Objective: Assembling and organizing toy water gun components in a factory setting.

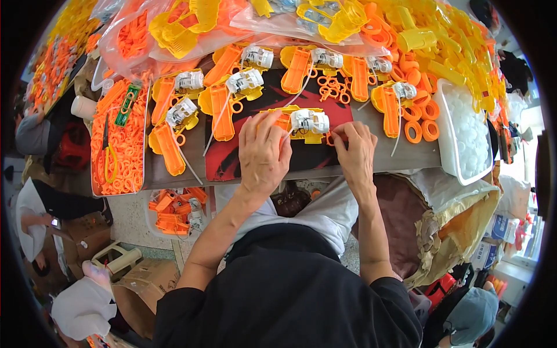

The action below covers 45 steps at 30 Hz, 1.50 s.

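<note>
In front of me on a black and red mat (pixel 226 159) lies a toy gun half (pixel 310 122), with a yellow shell, an orange handle and a white mechanism. My left hand (pixel 264 151) is closed over its orange handle end, fingers covering most of that part. At the other end, my right hand (pixel 355 153) has thumb and fingertips pinched together beside a small orange ring (pixel 329 138); whatever they hold is hidden. Several similar toy gun halves (pixel 220 110) with thin pale wires surround the mat. Loose orange rings (pixel 333 90) lie beyond the one under my hands.
At left, a tray of small orange parts (pixel 125 153) holds yellow-handled scissors (pixel 107 159) and a green tool (pixel 127 105). A white bin of translucent pieces (pixel 464 136) stands at right. Yellow shells (pixel 429 55) pile up behind. Below the table edge sits a tub of orange parts (pixel 174 211).
</note>
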Available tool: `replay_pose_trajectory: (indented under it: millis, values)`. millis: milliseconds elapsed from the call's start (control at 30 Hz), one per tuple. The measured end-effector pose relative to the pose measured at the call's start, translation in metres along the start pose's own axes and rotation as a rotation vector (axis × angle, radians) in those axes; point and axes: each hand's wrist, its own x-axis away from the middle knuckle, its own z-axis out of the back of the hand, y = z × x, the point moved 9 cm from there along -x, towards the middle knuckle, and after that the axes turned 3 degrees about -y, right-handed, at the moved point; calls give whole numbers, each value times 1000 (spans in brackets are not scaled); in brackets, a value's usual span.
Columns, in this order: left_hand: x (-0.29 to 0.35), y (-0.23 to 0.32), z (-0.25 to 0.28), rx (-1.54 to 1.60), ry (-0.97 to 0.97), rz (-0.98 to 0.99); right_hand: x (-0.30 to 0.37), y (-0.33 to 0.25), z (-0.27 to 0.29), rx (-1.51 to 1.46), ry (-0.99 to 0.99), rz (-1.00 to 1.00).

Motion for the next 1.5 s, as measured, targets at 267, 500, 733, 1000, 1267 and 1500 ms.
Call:
replay_pose_trajectory:
  millis: [267, 500, 733, 1000, 1267, 1500]
  values:
    - [-5, -17, -14, 154, -82, -50, 32, -9, 4, 26, 134, 255]
    - [-6, -13, -12, 226, -34, -15, 47, -70, -2, -88, 265, 402]
    - [-6, -12, -14, 189, -19, -67, 38, -77, -20, 34, 263, 396]
    - [-13, -22, -18, 272, -85, -7, 28, -72, -24, 76, 120, 573]
    - [-13, -16, -18, 235, -26, -30, 38, -72, -27, 91, 230, 548]
    - [-12, -19, -18, 243, -33, -25, 43, -72, -27, 133, 180, 550]
